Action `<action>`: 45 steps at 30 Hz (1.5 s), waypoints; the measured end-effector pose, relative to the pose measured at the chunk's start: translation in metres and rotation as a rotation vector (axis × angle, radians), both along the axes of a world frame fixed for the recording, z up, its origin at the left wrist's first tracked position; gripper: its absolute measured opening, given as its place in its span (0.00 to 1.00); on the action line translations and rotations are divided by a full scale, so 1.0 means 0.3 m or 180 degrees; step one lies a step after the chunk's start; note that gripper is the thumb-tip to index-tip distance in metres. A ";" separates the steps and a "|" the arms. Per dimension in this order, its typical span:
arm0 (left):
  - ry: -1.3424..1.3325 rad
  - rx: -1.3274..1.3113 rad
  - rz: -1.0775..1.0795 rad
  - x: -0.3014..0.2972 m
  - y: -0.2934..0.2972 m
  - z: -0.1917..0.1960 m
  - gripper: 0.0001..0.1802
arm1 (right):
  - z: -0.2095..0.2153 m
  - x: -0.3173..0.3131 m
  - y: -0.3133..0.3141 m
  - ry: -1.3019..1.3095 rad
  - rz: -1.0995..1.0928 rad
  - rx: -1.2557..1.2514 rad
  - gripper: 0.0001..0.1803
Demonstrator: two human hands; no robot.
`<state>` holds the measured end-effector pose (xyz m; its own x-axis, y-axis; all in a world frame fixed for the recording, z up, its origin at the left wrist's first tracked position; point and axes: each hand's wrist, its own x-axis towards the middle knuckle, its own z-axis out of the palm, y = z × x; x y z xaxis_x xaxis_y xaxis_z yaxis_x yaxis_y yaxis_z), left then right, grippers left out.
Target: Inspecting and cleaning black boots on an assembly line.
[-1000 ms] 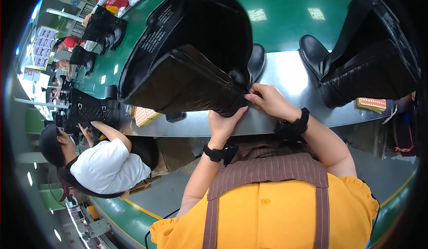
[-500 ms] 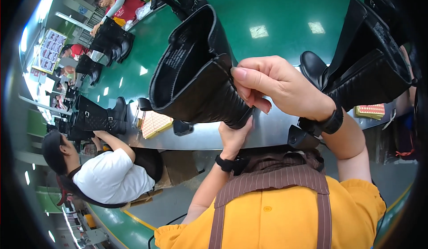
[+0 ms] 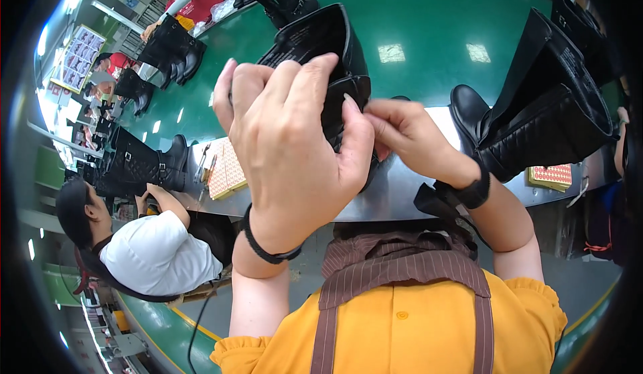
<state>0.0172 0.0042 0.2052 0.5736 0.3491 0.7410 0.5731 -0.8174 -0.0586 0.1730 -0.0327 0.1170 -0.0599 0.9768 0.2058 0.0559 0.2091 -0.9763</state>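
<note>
1. Head view showed both hands raised over the desk, gripping a black boot held up close to the camera.
2. Left hand was curled around the near side of the boot, its fingers bent over the shaft and the thumb pressed against the leather.
3. Right hand was closed in a pinch on the boot's edge, its fingertips meeting the left thumb.
4. Another black boot stood on the desk to the right, well apart from the hands.
5. A co-worker in a white shirt sat at the left, beside more boots.
</note>
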 end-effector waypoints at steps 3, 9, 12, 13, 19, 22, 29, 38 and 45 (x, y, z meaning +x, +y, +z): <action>0.0313 -0.0418 -0.0141 0.023 -0.029 0.051 0.18 | -0.019 0.016 -0.005 -0.0016 -0.0098 -0.0048 0.18; -0.0155 0.0224 0.0060 -0.002 0.017 -0.056 0.19 | -0.009 0.042 -0.006 0.0522 0.0321 -0.0034 0.19; -0.1204 0.1024 0.0340 -0.026 0.051 -0.217 0.38 | -0.025 0.045 -0.014 0.0539 0.0391 -0.0121 0.19; -0.1799 0.0974 0.0385 -0.033 0.063 -0.281 0.52 | -0.031 0.047 -0.016 0.0539 0.0354 -0.0180 0.20; -0.1811 -0.2903 -0.0368 -0.051 -0.054 -0.693 0.51 | 0.037 0.033 -0.024 0.0404 0.0232 -0.0547 0.20; -0.2019 -0.3111 -0.0007 -0.055 -0.067 -0.771 0.35 | 0.153 0.024 -0.049 0.0440 0.0213 -0.0471 0.20; -0.2119 -0.2961 0.0045 0.013 -0.083 -0.778 0.37 | 0.161 0.087 -0.135 -0.0177 -0.0552 0.0694 0.14; -0.2370 -0.0701 -0.0533 -0.033 -0.097 -0.737 0.33 | -0.354 0.241 -0.593 -0.1446 -0.3816 0.0631 0.21; -0.0919 -0.2926 -0.1565 0.266 -0.152 -0.649 0.15 | -0.481 0.387 -0.497 -0.1515 -0.3368 -0.0139 0.32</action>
<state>0.0971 -0.0415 0.0106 0.6484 0.6197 0.4423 0.0644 -0.6236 0.7791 0.2890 -0.1819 -0.0273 0.7284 0.5908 0.3470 0.5462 -0.1948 -0.8147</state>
